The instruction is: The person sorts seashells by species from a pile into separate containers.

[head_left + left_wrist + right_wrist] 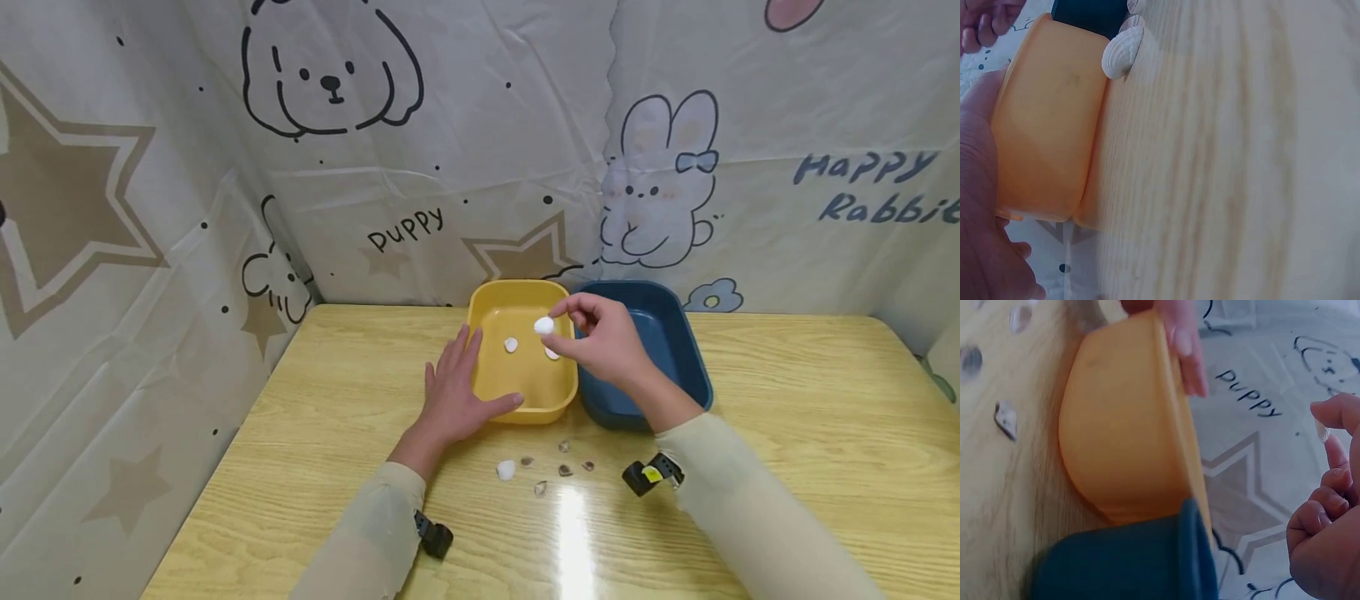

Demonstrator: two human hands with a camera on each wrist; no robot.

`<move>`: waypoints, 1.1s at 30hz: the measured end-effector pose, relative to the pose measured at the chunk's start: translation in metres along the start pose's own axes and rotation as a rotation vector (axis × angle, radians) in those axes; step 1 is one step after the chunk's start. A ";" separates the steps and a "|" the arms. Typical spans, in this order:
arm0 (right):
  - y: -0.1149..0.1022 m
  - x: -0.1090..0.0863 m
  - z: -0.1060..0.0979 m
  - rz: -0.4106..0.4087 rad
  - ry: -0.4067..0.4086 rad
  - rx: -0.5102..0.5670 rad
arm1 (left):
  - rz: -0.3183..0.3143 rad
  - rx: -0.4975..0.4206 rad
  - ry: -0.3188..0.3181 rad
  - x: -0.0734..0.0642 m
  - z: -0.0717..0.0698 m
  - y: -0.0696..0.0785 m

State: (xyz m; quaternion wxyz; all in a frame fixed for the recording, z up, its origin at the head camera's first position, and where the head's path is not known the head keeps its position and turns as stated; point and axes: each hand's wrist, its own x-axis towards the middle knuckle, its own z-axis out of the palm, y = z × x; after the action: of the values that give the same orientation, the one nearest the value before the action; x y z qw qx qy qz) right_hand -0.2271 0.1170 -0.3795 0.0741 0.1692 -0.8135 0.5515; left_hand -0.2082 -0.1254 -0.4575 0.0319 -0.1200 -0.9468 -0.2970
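Observation:
In the head view my right hand point(606, 337) pinches a white seashell point(543, 326) between thumb and index finger, over the yellow tray point(525, 408). The right wrist view shows this shell point(1321, 430) edge-on, well above the rim. My left hand point(457, 398) rests on the tray's near left corner, fingers extended along the left side and thumb lying over the front rim. Inside the tray lie a white shell point(511, 344) and another white shell point(552, 353), the latter partly hidden behind my right thumb.
A dark blue tray point(690, 367) stands against the yellow one's right side, partly covered by my right forearm. On the table in front lie a larger white shell point(506, 470) and several small brownish shells point(565, 471). A printed cloth point(420, 167) hangs behind the table.

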 end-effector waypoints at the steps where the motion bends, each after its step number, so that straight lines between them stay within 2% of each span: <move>1: 0.003 0.003 0.001 0.007 0.006 -0.004 | 0.000 -0.002 -0.001 0.000 0.000 0.000; 11: 0.025 0.025 0.016 0.089 0.053 -0.046 | 0.003 0.002 -0.009 0.001 -0.001 0.001; 22: 0.043 0.040 0.025 0.181 0.076 -0.060 | 0.009 0.003 0.003 0.002 0.001 0.000; 33: 0.052 0.039 0.034 0.171 0.057 -0.096 | 0.010 0.008 0.009 0.001 0.001 -0.002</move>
State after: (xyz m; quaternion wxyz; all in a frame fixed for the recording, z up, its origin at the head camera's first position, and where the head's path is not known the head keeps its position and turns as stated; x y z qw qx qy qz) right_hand -0.2801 0.0956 -0.4259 0.0578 0.0795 -0.8479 0.5209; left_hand -0.2097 -0.1259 -0.4589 0.0383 -0.1235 -0.9472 -0.2936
